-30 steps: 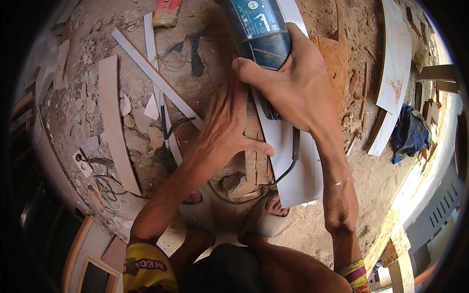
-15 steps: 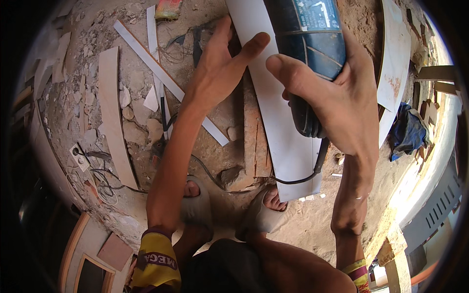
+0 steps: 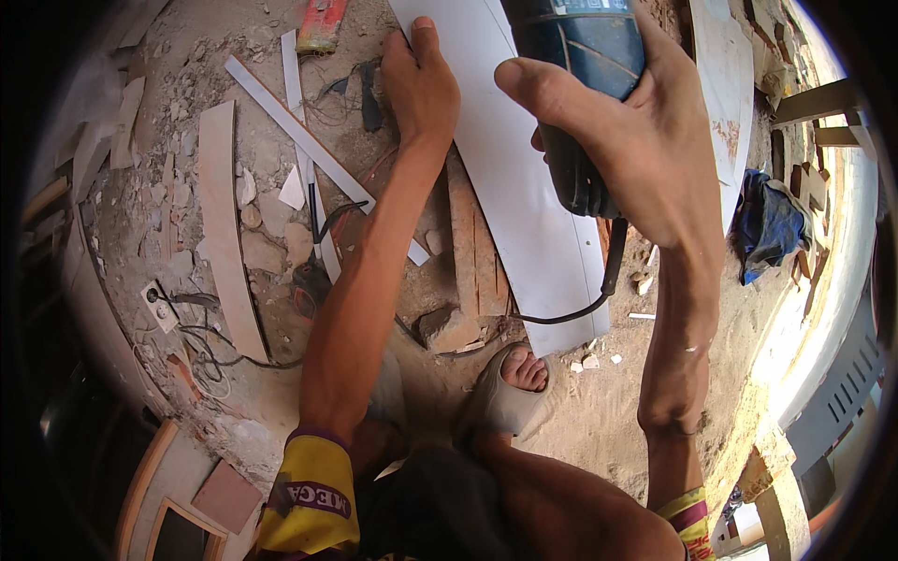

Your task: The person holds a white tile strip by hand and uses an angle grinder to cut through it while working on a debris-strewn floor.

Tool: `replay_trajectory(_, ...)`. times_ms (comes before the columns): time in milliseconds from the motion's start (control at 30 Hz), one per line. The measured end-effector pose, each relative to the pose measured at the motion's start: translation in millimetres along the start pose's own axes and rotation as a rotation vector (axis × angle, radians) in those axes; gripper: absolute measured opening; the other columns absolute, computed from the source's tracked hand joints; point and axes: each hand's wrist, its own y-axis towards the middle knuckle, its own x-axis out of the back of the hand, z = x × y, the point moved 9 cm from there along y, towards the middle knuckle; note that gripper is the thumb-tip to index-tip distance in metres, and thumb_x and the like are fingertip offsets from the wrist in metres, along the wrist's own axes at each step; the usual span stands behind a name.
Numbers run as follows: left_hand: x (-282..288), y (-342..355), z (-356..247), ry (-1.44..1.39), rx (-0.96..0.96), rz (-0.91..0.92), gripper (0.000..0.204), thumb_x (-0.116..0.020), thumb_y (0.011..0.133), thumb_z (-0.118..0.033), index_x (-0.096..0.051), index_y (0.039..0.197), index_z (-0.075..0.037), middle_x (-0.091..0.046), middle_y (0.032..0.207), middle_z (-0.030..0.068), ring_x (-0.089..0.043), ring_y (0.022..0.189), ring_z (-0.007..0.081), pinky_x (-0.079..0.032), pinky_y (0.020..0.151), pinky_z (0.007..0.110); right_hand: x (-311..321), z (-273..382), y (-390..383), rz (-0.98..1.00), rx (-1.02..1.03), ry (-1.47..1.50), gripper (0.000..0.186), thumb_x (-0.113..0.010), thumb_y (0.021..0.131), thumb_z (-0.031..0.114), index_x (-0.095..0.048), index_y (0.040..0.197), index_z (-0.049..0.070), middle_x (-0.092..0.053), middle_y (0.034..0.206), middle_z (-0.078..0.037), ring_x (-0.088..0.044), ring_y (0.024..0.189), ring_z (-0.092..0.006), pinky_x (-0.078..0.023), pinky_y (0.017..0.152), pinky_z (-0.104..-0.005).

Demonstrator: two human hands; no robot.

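Note:
My right hand point(image 3: 636, 131) is wrapped round the body of a blue and black corded power tool point(image 3: 585, 56), its working end out of view at the top. The tool stands over a long white board point(image 3: 524, 206), and its black cord point(image 3: 613, 257) loops down across the board's near end. At the board's far left edge, my left hand point(image 3: 423, 93) grips it, thumb on top and fingers partly hidden. Under the board's left side lies a rough wooden beam point(image 3: 477, 243).
Thin white strips point(image 3: 290, 122) and a pale curved plank point(image 3: 224, 224) lie left on rubble. A power socket point(image 3: 159, 307) with tangled wires sits lower left. Blue cloth point(image 3: 772, 224) lies right. My sandalled foot point(image 3: 510, 383) is close to the board's near end.
My left hand has moved forward from above the board's left side and closed on its edge. The power tool and my right hand appear slightly higher and farther left in view.

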Motion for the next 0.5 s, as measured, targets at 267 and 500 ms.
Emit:
replay_trajectory(267,28,-121,-39,0.516,-0.301,0.366,0.112,-0.08,0.103,-0.041,-0.013,0.178,0.006,-0.016,0.182,0.0374,-0.023,0.168,0.0567,-0.026,0.136,0.063,-24,-59,26,-0.019,0.059,-0.336,0.079,-0.09,0.08,0.046,-0.07,0.136,-0.006,-0.081,0.103,-0.019,-0.077,0.089,-0.0275,-0.062,0.086,-0.0428)
replay_trajectory(500,20,-159,-32,0.73,-0.268,0.674,0.153,-0.099,0.078,-0.06,-0.006,0.179,0.008,-0.01,0.184,0.0398,-0.021,0.169,0.0561,-0.024,0.136,0.064,-41,-86,50,0.023,0.003,-0.342,0.076,-0.089,0.083,0.045,-0.069,0.132,-0.01,-0.08,0.105,-0.021,-0.077,0.092,-0.0284,-0.062,0.088,-0.0428)
